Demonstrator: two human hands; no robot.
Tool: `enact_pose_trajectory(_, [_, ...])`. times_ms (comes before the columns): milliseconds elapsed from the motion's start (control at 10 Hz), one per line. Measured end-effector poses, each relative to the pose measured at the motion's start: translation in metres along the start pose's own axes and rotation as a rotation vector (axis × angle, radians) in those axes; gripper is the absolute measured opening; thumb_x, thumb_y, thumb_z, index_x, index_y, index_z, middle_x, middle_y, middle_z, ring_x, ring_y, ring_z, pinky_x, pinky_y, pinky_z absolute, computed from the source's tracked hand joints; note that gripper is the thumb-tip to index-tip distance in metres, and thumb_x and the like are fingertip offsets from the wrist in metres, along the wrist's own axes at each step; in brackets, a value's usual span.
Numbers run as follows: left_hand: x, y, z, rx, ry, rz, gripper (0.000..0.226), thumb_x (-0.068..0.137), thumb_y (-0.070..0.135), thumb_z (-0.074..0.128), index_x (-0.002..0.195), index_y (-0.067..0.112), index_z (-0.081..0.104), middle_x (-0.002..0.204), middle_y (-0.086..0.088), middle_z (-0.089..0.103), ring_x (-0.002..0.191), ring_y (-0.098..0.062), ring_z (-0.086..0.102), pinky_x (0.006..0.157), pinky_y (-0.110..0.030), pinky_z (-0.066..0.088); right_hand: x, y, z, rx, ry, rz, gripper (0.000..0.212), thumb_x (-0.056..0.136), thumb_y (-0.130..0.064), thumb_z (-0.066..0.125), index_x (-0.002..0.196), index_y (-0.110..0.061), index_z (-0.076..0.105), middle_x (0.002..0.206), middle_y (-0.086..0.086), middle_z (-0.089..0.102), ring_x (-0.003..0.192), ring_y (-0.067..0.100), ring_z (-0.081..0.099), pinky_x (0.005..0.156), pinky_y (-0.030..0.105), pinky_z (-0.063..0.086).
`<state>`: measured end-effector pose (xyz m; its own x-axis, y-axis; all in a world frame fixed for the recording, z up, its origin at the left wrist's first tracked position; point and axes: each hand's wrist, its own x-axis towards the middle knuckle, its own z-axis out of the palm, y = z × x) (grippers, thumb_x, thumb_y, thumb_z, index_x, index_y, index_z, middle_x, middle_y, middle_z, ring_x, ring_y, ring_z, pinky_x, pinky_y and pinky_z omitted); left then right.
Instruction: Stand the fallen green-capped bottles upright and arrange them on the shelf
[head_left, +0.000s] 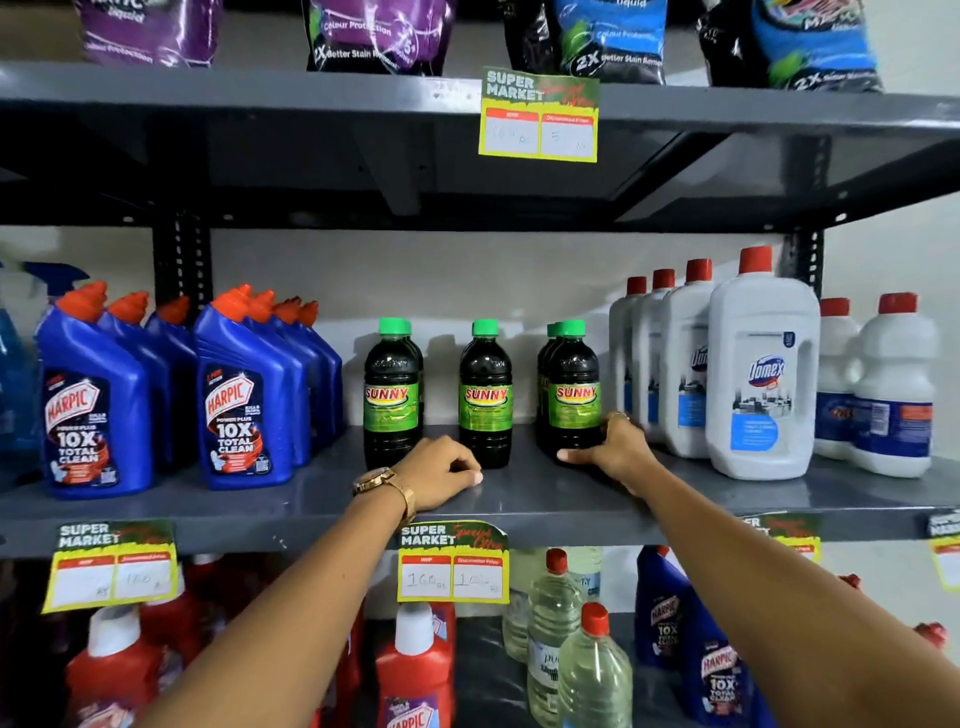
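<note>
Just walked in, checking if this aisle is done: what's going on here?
A person is arranging the green-capped bottles on the grey shelf. All in view stand upright, in three groups between blue cleaner bottles and white jugs. The right hand grips the base of the front right bottle; the left hand rests curled on the shelf by the middle bottle, holding nothing.

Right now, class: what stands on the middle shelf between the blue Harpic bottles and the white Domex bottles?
In the head view, upright green-capped Sunny bottles in three spaced groups stand between the Harpic bottles and Domex bottles.
</note>
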<state>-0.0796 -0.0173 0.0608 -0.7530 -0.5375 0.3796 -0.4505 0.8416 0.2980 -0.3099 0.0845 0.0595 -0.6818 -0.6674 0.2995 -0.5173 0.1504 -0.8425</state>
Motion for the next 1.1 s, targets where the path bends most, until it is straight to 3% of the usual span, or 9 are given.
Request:
enact_pose_trajectory(200, [-0.003, 0.0, 0.002, 0.009, 0.036, 0.012, 0.024, 0.092, 0.026, 0.059, 0.106, 0.013, 0.074, 0.117, 0.0, 0.07, 0.111, -0.015, 0.063, 0.101, -0.024, 0.042, 0.0, 0.002, -0.002, 0.0, -0.024, -0.021, 0.074, 0.063, -0.018, 0.089, 0.125, -0.002, 0.051, 0.126, 0.017, 0.061, 0.117, 0.032, 0.057, 0.101, 0.036, 0.045])
enact_pose_trajectory(500, [-0.001, -0.001, 0.003, -0.007, 0.05, -0.01, 0.025, 0.093, 0.028, 0.057, 0.107, 0.016, 0.074, 0.119, 0.002, 0.069, 0.116, -0.017, 0.059, 0.109, -0.028, 0.033, -0.007, -0.006, 0.001, -0.23, 0.037, -0.055, 0.092, 0.06, -0.039, 0.088, 0.128, 0.001, 0.04, 0.13, 0.021, 0.056, 0.121, 0.039, 0.054, 0.102, 0.049, 0.046])
enact_pose_trajectory(800, [-0.005, 0.001, 0.002, -0.053, 0.032, -0.024, 0.023, 0.092, 0.026, 0.059, 0.105, 0.014, 0.074, 0.116, 0.002, 0.07, 0.109, -0.014, 0.063, 0.096, -0.022, 0.044, -0.01, -0.007, -0.003, -0.207, 0.001, -0.032, 0.08, 0.069, -0.031, 0.085, 0.129, 0.002, 0.042, 0.132, 0.022, 0.055, 0.122, 0.038, 0.054, 0.102, 0.045, 0.045])
enact_pose_trajectory(1000, [-0.004, 0.002, 0.003, -0.049, 0.027, -0.033, 0.022, 0.091, 0.026, 0.06, 0.1, 0.014, 0.076, 0.113, 0.001, 0.071, 0.109, -0.017, 0.063, 0.103, -0.031, 0.044, -0.011, -0.006, -0.002, -0.166, -0.025, -0.022, 0.079, 0.067, -0.031, 0.086, 0.127, 0.001, 0.045, 0.13, 0.022, 0.056, 0.12, 0.037, 0.055, 0.101, 0.044, 0.046])
enact_pose_trajectory(1100, [-0.003, 0.0, 0.006, -0.066, 0.084, -0.053, 0.019, 0.089, 0.025, 0.061, 0.095, 0.017, 0.077, 0.107, 0.001, 0.074, 0.108, -0.021, 0.061, 0.104, -0.036, 0.041, -0.007, -0.004, -0.009, -0.047, 0.06, -0.005, 0.091, 0.06, -0.035, 0.089, 0.129, 0.003, 0.043, 0.13, 0.022, 0.056, 0.12, 0.037, 0.055, 0.1, 0.045, 0.048])
